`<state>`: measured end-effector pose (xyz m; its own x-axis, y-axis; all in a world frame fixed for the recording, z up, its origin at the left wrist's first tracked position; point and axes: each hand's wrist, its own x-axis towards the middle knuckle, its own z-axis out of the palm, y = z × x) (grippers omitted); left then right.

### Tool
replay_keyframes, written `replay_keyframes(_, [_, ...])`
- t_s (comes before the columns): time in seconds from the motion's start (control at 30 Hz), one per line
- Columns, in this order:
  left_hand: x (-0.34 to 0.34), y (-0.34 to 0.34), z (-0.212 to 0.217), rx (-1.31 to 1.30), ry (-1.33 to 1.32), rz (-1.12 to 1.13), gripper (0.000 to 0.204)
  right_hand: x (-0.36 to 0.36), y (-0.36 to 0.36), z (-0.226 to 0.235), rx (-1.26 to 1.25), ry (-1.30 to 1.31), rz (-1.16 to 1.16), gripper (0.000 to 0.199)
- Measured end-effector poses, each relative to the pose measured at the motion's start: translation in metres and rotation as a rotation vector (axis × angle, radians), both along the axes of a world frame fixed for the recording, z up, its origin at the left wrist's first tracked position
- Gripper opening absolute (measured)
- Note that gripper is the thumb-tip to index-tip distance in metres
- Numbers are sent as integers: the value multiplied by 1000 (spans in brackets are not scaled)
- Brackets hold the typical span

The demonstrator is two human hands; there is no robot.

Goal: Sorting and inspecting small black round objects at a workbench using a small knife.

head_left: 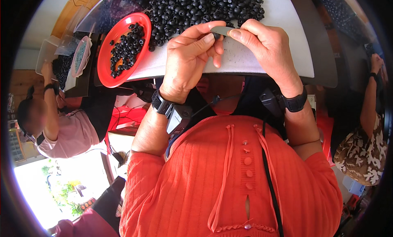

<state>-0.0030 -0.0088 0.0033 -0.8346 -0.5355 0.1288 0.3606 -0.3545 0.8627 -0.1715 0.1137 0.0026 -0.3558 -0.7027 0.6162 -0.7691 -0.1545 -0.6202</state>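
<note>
Slipping blade: the grey blade could skid off the small black piece into my left thumb, resting close by.
Loose pinch: too light a grip could drop the piece onto the white tabletop.
Left hand: thumb and forefinger closed on the piece, other fingers half curled.
Right hand: fingers folded, thumb and forefinger gripping the blade.
Black piece: between my hands, right of the red bowl.

Glossy plastic bowl, metal blade
</note>
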Motion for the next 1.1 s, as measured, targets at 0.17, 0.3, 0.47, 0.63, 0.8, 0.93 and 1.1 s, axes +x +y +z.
replay_keyframes(0.17, [2,0,0,-12,-2,-15,34,1,1,2,19,-16,24,33])
replay_keyframes(0.3, [-1,3,1,-11,-9,22,32,-1,2,2,32,-4,25,33])
replay_keyframes(0.47, [-3,5,1,9,2,46,30,1,2,3,24,-30,20,33])
replay_keyframes(0.63, [-3,6,-1,-9,20,61,29,0,1,2,24,-20,9,32])
replay_keyframes(0.8, [-2,4,-4,-30,17,44,31,1,1,1,19,-18,-4,32])
replay_keyframes(0.93, [-2,4,-4,-48,6,49,33,0,1,1,24,-25,5,32])
replay_keyframes(1.1, [-3,5,-4,-28,25,57,31,-1,0,0,39,-26,5,32])
